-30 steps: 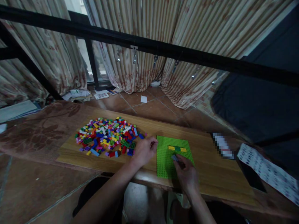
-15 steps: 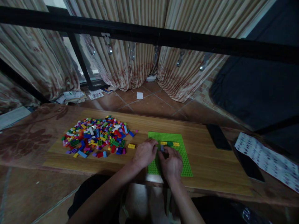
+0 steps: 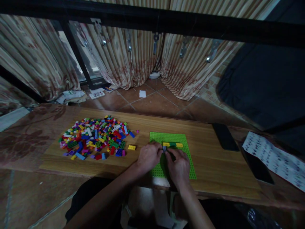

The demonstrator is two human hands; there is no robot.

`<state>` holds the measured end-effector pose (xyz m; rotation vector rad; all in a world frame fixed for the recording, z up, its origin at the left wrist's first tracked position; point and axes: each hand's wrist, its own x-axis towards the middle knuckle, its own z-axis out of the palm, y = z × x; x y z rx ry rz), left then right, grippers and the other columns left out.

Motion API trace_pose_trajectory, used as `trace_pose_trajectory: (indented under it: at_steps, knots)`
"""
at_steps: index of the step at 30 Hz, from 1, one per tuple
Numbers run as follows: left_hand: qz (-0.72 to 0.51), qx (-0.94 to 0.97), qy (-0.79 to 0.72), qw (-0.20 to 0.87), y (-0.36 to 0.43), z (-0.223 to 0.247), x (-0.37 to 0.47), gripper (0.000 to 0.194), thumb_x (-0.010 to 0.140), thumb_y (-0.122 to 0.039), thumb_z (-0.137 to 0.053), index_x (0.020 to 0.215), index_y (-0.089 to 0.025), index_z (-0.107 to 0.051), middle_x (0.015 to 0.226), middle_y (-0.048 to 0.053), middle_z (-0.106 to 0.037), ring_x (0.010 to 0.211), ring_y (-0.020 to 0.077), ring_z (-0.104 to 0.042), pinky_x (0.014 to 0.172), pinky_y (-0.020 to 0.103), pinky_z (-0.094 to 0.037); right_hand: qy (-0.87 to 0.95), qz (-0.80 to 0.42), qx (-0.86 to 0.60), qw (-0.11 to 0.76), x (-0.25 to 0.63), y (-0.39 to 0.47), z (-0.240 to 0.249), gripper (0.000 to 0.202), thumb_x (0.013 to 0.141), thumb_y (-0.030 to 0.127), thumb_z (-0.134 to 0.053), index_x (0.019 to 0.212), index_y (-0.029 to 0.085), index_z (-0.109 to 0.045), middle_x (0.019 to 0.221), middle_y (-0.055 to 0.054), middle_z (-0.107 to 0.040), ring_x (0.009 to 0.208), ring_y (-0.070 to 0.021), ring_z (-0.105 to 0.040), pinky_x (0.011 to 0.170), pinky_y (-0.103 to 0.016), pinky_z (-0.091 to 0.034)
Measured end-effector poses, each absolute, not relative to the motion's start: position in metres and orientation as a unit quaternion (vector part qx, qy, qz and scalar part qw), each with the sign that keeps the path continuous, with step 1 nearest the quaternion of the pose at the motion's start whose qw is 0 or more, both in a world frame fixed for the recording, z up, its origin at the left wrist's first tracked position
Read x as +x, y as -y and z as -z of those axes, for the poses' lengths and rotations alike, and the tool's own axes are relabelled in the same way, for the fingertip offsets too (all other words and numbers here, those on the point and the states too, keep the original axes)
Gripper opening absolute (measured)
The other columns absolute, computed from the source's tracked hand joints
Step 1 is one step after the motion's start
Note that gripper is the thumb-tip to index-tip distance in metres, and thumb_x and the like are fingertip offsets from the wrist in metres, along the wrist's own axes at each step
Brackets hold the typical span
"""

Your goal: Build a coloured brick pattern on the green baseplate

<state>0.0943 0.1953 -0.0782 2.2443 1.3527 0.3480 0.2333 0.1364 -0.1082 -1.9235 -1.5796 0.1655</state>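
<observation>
Over the green baseplate my two hands meet at a small blue-grey brick. My left hand is closed, with its thumb and fingertips at the brick's left side. From the other side my right hand pinches at the same brick with thumb and forefinger. Just behind the fingers a row of yellow bricks with a green brick in its middle is fixed to the plate. Whether the blue-grey brick is pressed onto the studs is hidden.
Left of the plate lies a yellow brick, with a large heap of mixed bricks beyond it. To the right are a black phone, a second dark flat device and a printed sheet on the wooden board.
My right hand has shifted slightly right, its fingers drawn back from the row so the blue-grey brick shows between both hands' fingertips. The whole view has tilted a little.
</observation>
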Motion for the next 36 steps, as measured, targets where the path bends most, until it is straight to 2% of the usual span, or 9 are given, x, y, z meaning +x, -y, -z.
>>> trace_pose_trajectory:
  at_steps: [7, 15, 27, 36]
  knots:
    - [-0.139, 0.824, -0.488, 0.253, -0.191, 0.078, 0.097, 0.019, 0.091, -0.025, -0.050, 0.095, -0.022, -0.068, 0.095, 0.004, -0.070, 0.090, 0.0186, -0.065, 0.079, 0.028, -0.049, 0.602, -0.085, -0.723, 0.328, 0.240, -0.139, 0.108, 0.036, 0.092, 0.043, -0.047, 0.094, 0.019, -0.074, 0.089, -0.009, -0.070, 0.087, -0.0234, -0.060, 0.081, -0.036, -0.043]
    - [-0.147, 0.829, -0.477, 0.253, -0.192, 0.081, 0.095, 0.024, 0.092, -0.025, -0.047, 0.101, -0.023, -0.069, 0.097, 0.004, -0.071, 0.094, 0.0198, -0.064, 0.084, 0.030, -0.050, 0.592, -0.065, -0.739, 0.316, 0.240, -0.143, 0.108, 0.044, 0.088, 0.053, -0.049, 0.075, 0.019, -0.073, 0.077, -0.009, -0.069, 0.077, -0.0234, -0.060, 0.074, -0.034, -0.042]
    - [-0.104, 0.834, -0.478, 0.255, -0.175, 0.078, 0.086, 0.023, 0.091, -0.027, -0.047, 0.100, -0.020, -0.067, 0.095, 0.006, -0.068, 0.092, 0.0214, -0.063, 0.080, 0.032, -0.050, 0.540, -0.156, -0.756, 0.335, 0.245, -0.148, 0.100, 0.036, 0.081, 0.051, -0.058, 0.075, 0.020, -0.075, 0.082, -0.009, -0.073, 0.073, -0.0230, -0.064, 0.068, -0.033, -0.044]
    - [-0.080, 0.849, -0.460, 0.247, -0.171, 0.077, 0.087, 0.025, 0.092, -0.026, -0.043, 0.106, -0.019, -0.062, 0.099, 0.008, -0.067, 0.091, 0.0224, -0.063, 0.079, 0.034, -0.051, 0.534, -0.143, -0.775, 0.306, 0.243, -0.147, 0.098, 0.042, 0.082, 0.054, -0.056, 0.070, 0.019, -0.074, 0.074, -0.009, -0.073, 0.062, -0.0214, -0.062, 0.057, -0.030, -0.038]
